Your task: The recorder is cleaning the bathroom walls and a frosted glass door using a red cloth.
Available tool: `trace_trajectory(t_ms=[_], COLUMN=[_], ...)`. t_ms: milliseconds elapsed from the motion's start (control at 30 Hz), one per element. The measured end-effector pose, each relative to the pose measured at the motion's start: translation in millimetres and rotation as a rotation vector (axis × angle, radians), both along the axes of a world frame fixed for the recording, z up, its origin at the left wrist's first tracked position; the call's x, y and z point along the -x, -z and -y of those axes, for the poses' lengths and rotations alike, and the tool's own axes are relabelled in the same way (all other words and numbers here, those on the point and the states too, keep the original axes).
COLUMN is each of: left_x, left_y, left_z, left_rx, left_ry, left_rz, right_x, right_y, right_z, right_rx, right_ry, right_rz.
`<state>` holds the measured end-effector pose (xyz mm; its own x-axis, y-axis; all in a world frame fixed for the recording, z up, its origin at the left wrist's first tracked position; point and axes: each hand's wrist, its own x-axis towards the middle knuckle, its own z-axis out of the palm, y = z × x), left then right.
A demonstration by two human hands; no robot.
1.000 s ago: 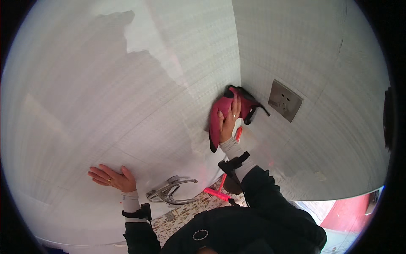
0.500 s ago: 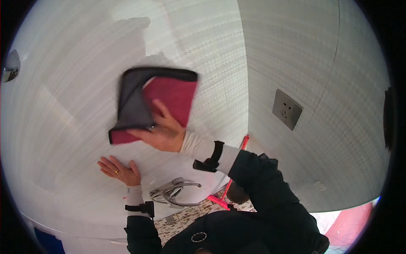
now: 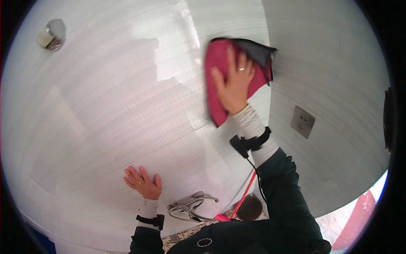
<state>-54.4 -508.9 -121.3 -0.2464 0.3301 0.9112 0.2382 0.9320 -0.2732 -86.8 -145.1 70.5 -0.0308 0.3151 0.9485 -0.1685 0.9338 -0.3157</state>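
Observation:
My right hand [image 3: 235, 86] lies flat on a dark red cloth [image 3: 214, 95] with black edging, its fingers stretched out and pressing it against the white patterned wall [image 3: 105, 118]. The cloth's upper right part is folded over, showing a dark grey side, and reaches the wall corner. Lower down at the left, my left hand [image 3: 144, 184] rests open on the same wall, fingers spread and nothing in them. A chrome faucet [image 3: 192, 207] is just to the right of that hand.
A metal socket plate [image 3: 303, 122] is set in the right wall. At the upper left a chrome fixture [image 3: 54, 34] sticks out. Below stand a red-handled tool [image 3: 246, 192] and a dark round container [image 3: 249, 208]. Patterned floor [image 3: 182, 237] shows beneath.
My right hand has slid the red cloth to the right and up, as far as the corner, and its fingers now point upward. The left hand stays on the wall; the view has shifted.

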Motion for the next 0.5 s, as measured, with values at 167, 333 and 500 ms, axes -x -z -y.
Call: trace_trajectory(t_ms=[167,333,500], left_x=[0,4,7], left_y=[2,0,1], left_z=[5,-1,6], left_rx=[0.000,-0.017,0.018], left_ry=[-0.022,0.044,0.076], left_rz=[0.025,0.047,0.018], right_x=[-34,-10,-19], right_y=[-32,-59,-110], right_z=[163,254,207], right_rx=[-0.481,-0.854,-0.674], right_ry=[-0.470,-0.728,-0.648], right_rz=[0.172,-0.155,0.204])
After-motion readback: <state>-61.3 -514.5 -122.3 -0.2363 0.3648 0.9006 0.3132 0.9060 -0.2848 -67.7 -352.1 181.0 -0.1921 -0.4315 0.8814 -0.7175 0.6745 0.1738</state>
